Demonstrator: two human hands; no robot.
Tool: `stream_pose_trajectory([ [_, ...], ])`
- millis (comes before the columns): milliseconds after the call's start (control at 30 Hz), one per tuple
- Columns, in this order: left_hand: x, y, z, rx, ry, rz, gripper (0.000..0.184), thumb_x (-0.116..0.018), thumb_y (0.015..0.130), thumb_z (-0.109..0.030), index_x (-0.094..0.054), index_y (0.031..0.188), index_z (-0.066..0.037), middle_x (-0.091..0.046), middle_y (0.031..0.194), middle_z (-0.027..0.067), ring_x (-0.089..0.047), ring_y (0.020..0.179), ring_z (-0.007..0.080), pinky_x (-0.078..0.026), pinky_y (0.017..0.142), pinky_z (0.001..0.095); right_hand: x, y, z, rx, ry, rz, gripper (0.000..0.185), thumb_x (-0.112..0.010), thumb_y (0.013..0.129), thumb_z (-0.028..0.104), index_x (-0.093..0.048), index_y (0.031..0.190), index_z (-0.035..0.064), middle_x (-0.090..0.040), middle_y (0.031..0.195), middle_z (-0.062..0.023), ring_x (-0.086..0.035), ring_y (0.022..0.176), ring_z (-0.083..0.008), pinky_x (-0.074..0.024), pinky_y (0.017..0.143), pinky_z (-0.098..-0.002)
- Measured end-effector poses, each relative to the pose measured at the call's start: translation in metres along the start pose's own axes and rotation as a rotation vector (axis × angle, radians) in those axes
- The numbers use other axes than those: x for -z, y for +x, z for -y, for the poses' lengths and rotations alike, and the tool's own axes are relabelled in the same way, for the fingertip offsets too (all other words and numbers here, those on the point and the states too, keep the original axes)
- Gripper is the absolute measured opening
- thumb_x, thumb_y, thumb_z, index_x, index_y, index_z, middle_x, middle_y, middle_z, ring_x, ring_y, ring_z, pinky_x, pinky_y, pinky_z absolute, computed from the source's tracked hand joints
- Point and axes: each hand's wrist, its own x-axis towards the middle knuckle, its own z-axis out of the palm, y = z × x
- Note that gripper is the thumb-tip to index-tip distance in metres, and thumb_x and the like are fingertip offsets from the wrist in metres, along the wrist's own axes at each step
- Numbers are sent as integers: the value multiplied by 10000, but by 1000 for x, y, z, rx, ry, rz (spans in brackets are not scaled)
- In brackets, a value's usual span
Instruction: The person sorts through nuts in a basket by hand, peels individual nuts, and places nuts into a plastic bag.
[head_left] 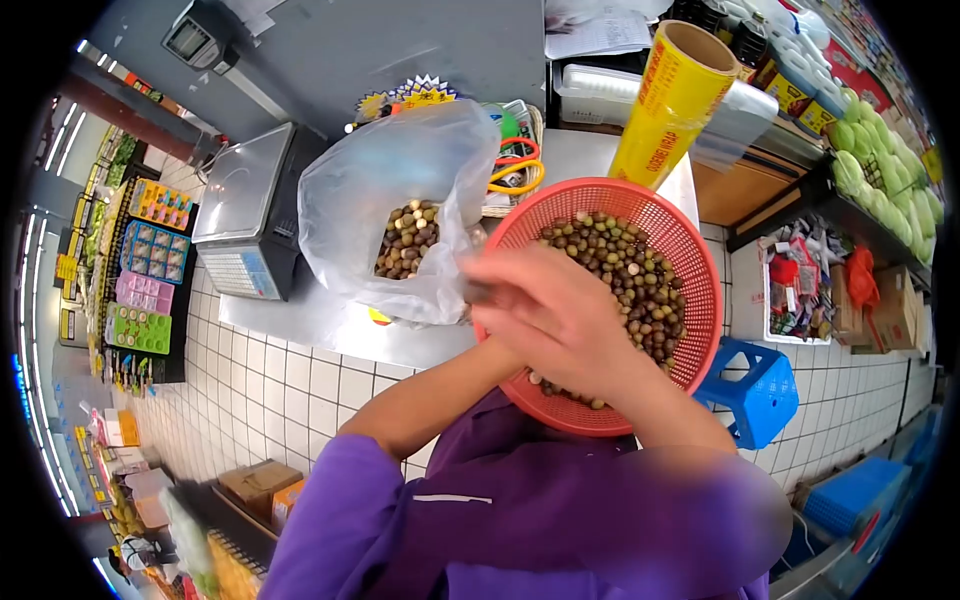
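A clear plastic bag (345, 215) stands open on the metal table, with small round brown and green nuts or fruits (408, 240) inside. To its right, a red perforated basket (705, 300) holds many more of them (640, 280). My right hand (550, 295) reaches across the basket's left side to the bag's right edge, blurred by motion; whatever lies in its fingers is unclear. My left hand (497, 340) is mostly hidden beneath it, near the same edge of the bag, and its fingers cannot be made out.
A scale (245, 200) stands left of the bag. Behind the basket are a yellow wrap roll (665, 110) and a small basket with orange-handled scissors (515, 175). A blue stool (755, 395) is at the right, near a box of packets (800, 285).
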Motion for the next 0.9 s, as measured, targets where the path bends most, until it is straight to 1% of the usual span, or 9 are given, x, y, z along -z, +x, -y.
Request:
stream_pose_trajectory([
  [133, 23, -35, 2, -126, -283, -320, 262, -597, 692, -132, -567, 943, -63, -539, 945, 99, -513, 929, 283, -431, 769, 377, -4, 33, -10, -117, -68, 42, 352, -621, 823, 98, -539, 1157, 20, -575, 888, -6, -536, 761, -82, -446, 688, -223],
  [267, 89, -123, 26, -262, -495, -735, 352, -641, 616, -103, -544, 951, -57, -517, 951, 103, -511, 897, 310, -416, 756, 412, 39, -25, -61, -437, 212, -326, 301, -618, 791, 119, -586, 1081, 48, -577, 754, -1, -541, 702, -85, -452, 656, -228],
  [333, 117, -159, 54, -101, -405, -972, 335, -560, 581, 50, -565, 905, -36, -553, 912, 130, -529, 857, 313, -411, 751, 393, 61, -73, -105, -677, -34, -279, 266, -611, 793, 122, -601, 1047, 45, -601, 784, -36, -569, 708, -123, -469, 662, -260],
  [433, 144, -169, 105, 206, -120, -1063, 286, -571, 674, 38, -557, 953, -27, -557, 939, 122, -532, 903, 302, -408, 803, 390, 63, -106, -122, -730, -411, -49, 167, -574, 798, 116, -640, 931, 41, -620, 875, -122, -610, 777, -236, -489, 696, -339],
  [533, 149, -158, 126, 286, -53, -937, 256, -570, 726, 30, -568, 974, -37, -563, 986, 128, -534, 939, 303, -403, 839, 379, 42, -115, -138, -611, -583, 123, 149, -572, 778, 105, -655, 896, 69, -610, 894, -109, -597, 855, -246, -484, 749, -352],
  [667, 148, -144, 91, 66, -68, -1249, 268, -575, 735, 42, -582, 993, -30, -595, 1029, 119, -550, 973, 286, -406, 853, 353, 18, -122, -160, -613, -929, 270, 218, -578, 738, 65, -650, 935, 122, -578, 927, -76, -557, 905, -266, -467, 768, -357],
  [700, 135, -137, 80, -80, -145, -1242, 300, -601, 707, 44, -583, 996, -33, -601, 1035, 110, -560, 957, 274, -420, 827, 347, 17, -124, -166, -608, -943, 252, 270, -578, 724, 54, -639, 976, 128, -567, 942, -61, -548, 895, -273, -466, 759, -361],
  [767, 120, -117, 43, -259, -465, -858, 331, -636, 673, 7, -585, 994, -58, -595, 981, 104, -558, 900, 291, -450, 766, 360, 20, -120, -165, -643, -974, 341, 264, -572, 731, 57, -637, 978, 125, -565, 946, -60, -549, 902, -270, -467, 760, -360],
  [900, 31, -55, 7, -442, -462, -436, 326, -627, 711, -97, -582, 1034, -101, -536, 1118, 52, -494, 1039, 260, -442, 799, 367, 36, -120, -168, -698, -926, 438, 176, -612, 741, 148, -636, 914, 125, -541, 921, -50, -552, 905, -256, -480, 736, -364],
])
